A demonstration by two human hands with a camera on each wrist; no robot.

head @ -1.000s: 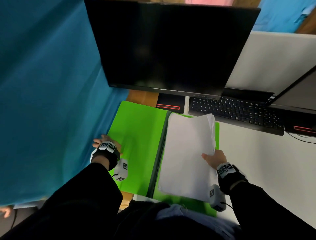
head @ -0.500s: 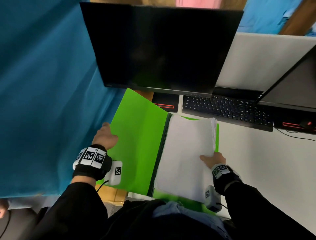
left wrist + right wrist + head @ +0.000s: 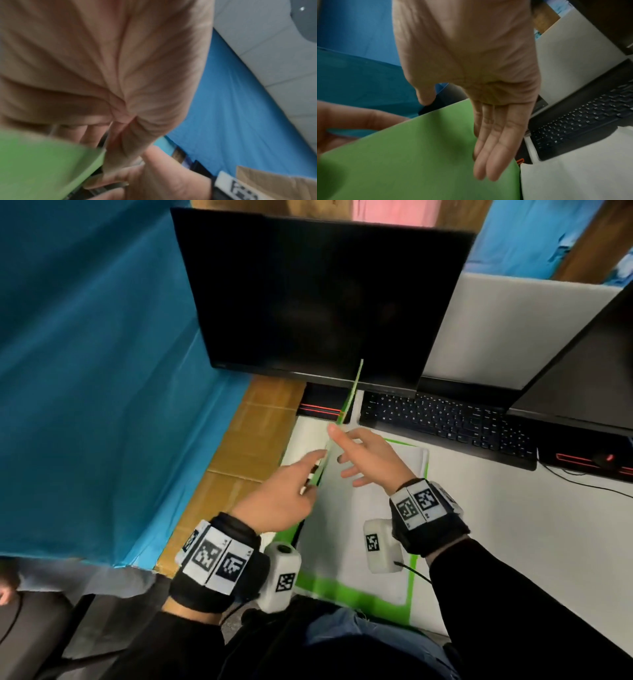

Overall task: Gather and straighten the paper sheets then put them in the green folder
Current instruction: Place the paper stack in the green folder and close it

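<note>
As left hand [image 3: 277, 501] and right hand [image 3: 370, 460], fingers straight, flank the lime-green card folder's upright cover [image 3: 419, 155], closing carelessly could skew the white paper stack [image 3: 342, 542].

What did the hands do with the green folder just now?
The left hand swung the green cover up from flat to standing on edge. The right hand let go of the paper and now reaches straight fingers to the cover's inner side. The paper stayed lying in the folder.
</note>
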